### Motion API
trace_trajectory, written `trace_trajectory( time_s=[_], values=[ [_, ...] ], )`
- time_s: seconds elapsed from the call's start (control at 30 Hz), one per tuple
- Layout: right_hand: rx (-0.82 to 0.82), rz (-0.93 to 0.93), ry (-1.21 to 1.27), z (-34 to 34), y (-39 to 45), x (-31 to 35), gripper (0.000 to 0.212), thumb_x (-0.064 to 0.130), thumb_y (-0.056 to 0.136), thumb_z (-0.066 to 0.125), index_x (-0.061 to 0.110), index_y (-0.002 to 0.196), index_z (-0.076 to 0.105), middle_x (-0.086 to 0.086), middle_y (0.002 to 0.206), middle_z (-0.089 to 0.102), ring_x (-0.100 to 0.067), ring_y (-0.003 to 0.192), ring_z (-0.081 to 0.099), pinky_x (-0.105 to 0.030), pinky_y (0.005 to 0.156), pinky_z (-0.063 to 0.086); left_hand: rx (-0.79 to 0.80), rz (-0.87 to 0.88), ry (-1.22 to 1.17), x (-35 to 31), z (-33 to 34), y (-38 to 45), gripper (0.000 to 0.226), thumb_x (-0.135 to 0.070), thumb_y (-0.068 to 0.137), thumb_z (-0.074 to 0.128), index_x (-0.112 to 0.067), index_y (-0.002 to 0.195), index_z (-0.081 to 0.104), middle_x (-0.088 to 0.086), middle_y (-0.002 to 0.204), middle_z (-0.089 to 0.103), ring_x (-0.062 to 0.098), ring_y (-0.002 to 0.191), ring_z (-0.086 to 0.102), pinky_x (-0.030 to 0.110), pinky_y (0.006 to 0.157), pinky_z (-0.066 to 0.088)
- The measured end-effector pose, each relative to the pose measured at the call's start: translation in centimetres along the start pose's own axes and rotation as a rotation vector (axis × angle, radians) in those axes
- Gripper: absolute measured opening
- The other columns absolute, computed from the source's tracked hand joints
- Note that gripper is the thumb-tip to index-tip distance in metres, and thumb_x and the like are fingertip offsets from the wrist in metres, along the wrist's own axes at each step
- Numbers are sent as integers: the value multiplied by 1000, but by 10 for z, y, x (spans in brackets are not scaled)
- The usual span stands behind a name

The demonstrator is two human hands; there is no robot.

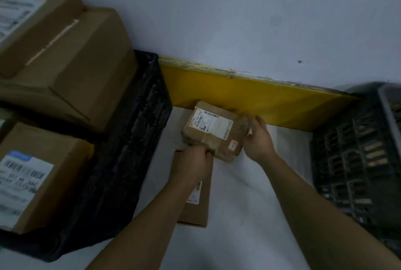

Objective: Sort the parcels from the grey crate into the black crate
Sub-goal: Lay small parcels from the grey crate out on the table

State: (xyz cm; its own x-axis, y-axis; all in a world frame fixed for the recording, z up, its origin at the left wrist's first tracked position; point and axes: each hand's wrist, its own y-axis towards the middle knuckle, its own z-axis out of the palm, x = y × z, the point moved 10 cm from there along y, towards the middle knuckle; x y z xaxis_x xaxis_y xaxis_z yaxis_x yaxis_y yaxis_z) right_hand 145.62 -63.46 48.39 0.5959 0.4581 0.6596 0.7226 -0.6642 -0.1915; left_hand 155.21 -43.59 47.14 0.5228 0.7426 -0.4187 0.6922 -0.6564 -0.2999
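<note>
A small brown parcel [213, 129] with a white shipping label is held above the floor between the two crates. My left hand [192, 166] grips its near left corner and my right hand [258, 137] holds its right end. The black crate [134, 139] stands on the left with several large cardboard boxes [65, 52] in it. At the right edge is the grey crate [355, 161]; what it contains is not visible. A flat brown parcel [199, 204] lies on the floor under my left forearm.
A yellow skirting band [249, 96] runs along the foot of the white wall [217, 20] behind the parcels. The pale floor [249, 204] stretches between the crates.
</note>
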Motion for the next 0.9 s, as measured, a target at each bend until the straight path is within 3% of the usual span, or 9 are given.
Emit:
trace_trajectory(
  time_s=[0.03,0.1,0.2,0.33,0.43,0.5,0.6,0.73,0.9],
  values=[
    [3,-1,30,4,1,5,61,15,107,62,24,164,41,-11,175,27,-38,150,44,-38,113,45,-89,23,90,7,-12,4,31,-37,105,50,-18,126,64,10,131,63,32,119,59,45,91,54],
    [21,-17,74,11,-1,12,57,12,108,61,20,162,44,-9,172,30,-30,151,40,-24,109,38,-78,57,231,21,-13,13,53,-42,104,52,-21,152,46,11,165,31,36,151,29,55,115,40],
    [90,-58,123,26,0,22,60,10,108,58,24,164,41,-7,175,22,-28,159,30,-31,120,38,68,71,350,37,9,21,71,-52,107,41,-20,167,21,10,177,5,38,162,-1,61,128,13],
    [207,-182,12,46,8,58,74,12,105,64,27,169,30,-10,179,12,-30,165,13,-41,127,28,83,35,415,54,7,24,73,-49,108,38,-17,169,13,12,177,6,37,162,2,57,129,12],
    [249,-191,-156,50,8,60,82,25,105,67,25,172,20,-14,180,7,-36,166,6,-50,132,23,84,25,418,55,1,30,74,-50,106,42,-17,168,16,14,176,11,39,161,6,57,127,17],
    [227,-152,-301,40,4,48,80,41,108,60,21,173,18,-15,181,6,-38,166,2,-58,131,23,68,22,429,49,-5,32,75,-55,104,44,-16,165,23,18,173,18,41,159,12,57,126,20],
    [182,-120,-530,13,-12,40,77,54,111,47,22,173,15,-12,181,2,-37,167,-4,-57,133,17,55,26,463,32,-15,30,79,-57,103,43,-12,165,25,24,172,19,44,159,12,58,128,17],
    [77,-86,-614,-43,-44,43,71,56,112,40,23,172,20,-12,182,2,-37,167,-5,-56,132,13,23,95,468,-23,-35,29,77,-54,106,41,-13,168,20,23,173,18,42,160,11,59,129,14],
    [-147,-47,-609,-137,-106,30,66,54,111,45,22,168,34,-11,180,17,-34,167,5,-55,134,17,-64,330,394,-140,-56,12,72,-59,107,34,-18,166,27,16,172,23,39,160,14,58,128,17]
  ],
)
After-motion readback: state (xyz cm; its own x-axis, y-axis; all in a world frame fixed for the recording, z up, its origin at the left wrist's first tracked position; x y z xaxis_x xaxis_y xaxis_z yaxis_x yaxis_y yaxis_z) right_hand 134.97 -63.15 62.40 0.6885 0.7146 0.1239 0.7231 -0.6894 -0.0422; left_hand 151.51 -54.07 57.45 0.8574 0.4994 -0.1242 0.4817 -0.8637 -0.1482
